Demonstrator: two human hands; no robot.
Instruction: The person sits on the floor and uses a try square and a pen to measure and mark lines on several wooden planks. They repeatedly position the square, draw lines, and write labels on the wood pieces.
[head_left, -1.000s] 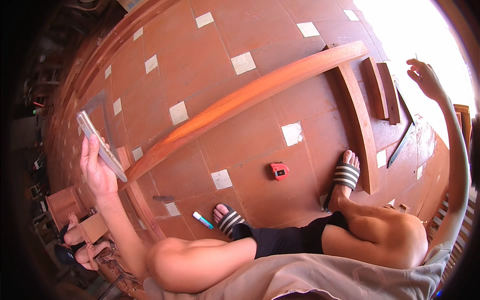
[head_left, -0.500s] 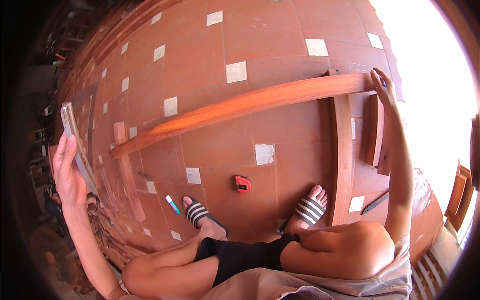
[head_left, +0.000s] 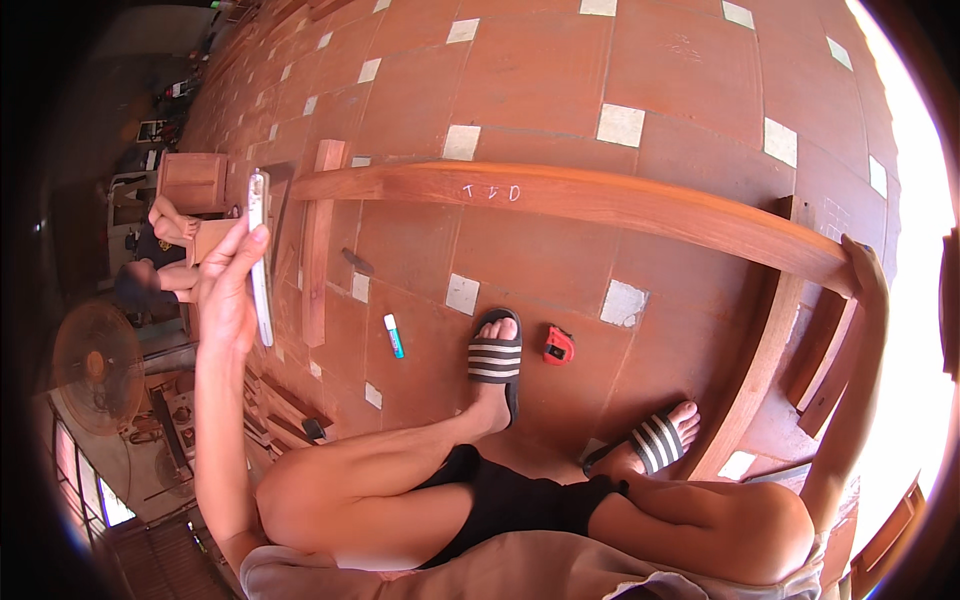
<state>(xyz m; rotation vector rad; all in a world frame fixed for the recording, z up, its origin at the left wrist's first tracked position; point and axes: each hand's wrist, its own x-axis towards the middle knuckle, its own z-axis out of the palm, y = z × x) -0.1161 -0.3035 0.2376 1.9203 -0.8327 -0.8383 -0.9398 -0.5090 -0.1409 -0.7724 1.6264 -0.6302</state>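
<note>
A long reddish wooden beam [head_left: 600, 205] lies crosswise in front of me, white handwritten marks on its near face. My right hand [head_left: 866, 268] is closed around its right end. My left hand [head_left: 228, 290] is raised, gripping the pale, thick stock of what looks like a carpenter's square [head_left: 258, 260]. The square's dark blade shows beside the beam's left end; I cannot tell whether they touch. Beneath the beam are two wooden supports, a left piece [head_left: 316, 260] and a right piece [head_left: 750, 385].
A red tape measure [head_left: 558, 345] and a white-and-teal marker-like stick [head_left: 394, 337] lie on the tiled floor [head_left: 540, 260] near my sandalled feet. More timber pieces [head_left: 825, 350] lie at right. At far left are a standing fan [head_left: 97, 367] and another person [head_left: 178, 228].
My view has swung left. The beam's marked face has come into sight. My left hand has brought the square to the beam's left end; my right hand now wraps more closely around the right end.
</note>
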